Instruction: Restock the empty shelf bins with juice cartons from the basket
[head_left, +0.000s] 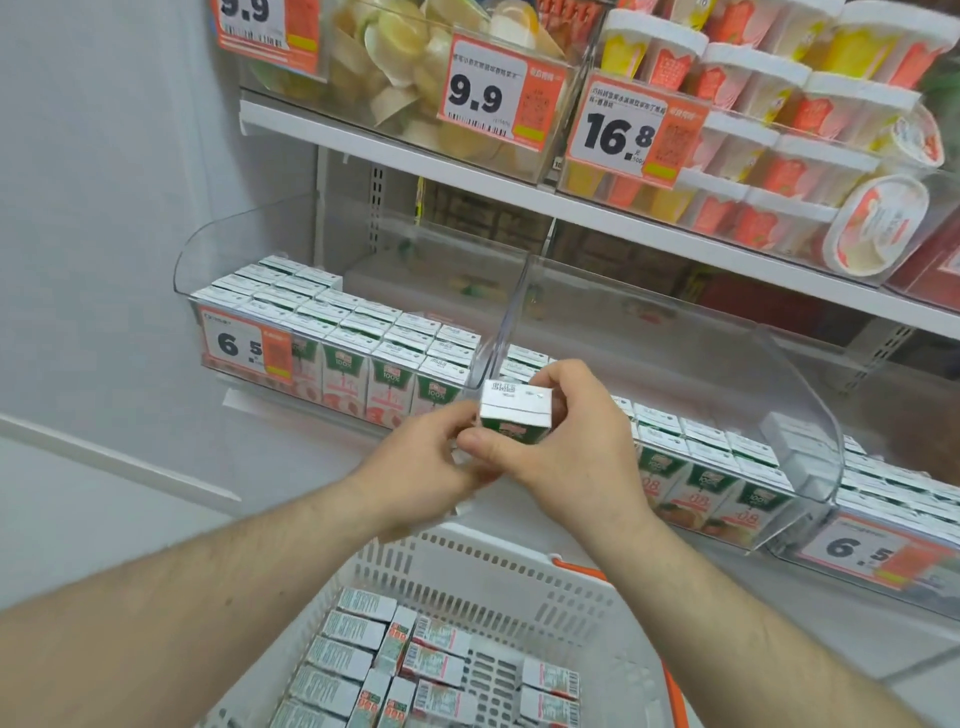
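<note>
1. White shop shelving fills the view against a pale grey wall; the upper shelf (395, 150) carries clear bins of yellow-green packaged snacks (400, 57) and white-lidded dessert cups (769, 98), fronted by orange price tags reading 9.9 (496, 93) and 16.8 (631, 132)
2. On the lower shelf, the left clear bin (208, 244) is packed in its front part with upright juice cartons (363, 332), white tops showing, green and red fronts marked 100%; a 6.5 price tag (247, 345) hangs on its front; the rear of this bin is bare
3. Next to it, the middle clear bin (779, 384) holds cartons (701, 457) only along its front rows; a further bin to the right (893, 519), also stocked, bears another 6.5 tag (862, 551)
4. Both hands meet in front of the divider between the left and middle bins, just above the basket's far rim; the right hand (571, 447) grips a single juice carton (515, 410) upright, thumb across its near face and fingers curled over the far side
5. The left hand (423, 457) is pressed up against the same carton from the left, its fingers curled at the carton's lower edge; how firmly it holds cannot be told, as the hand is blurred
6. Below the forearms, a white slotted plastic basket (467, 566) with an orange handle (582, 569) holds more juice cartons lying on their sides (358, 654), barcodes up, with part of the basket floor showing toward the right
</note>
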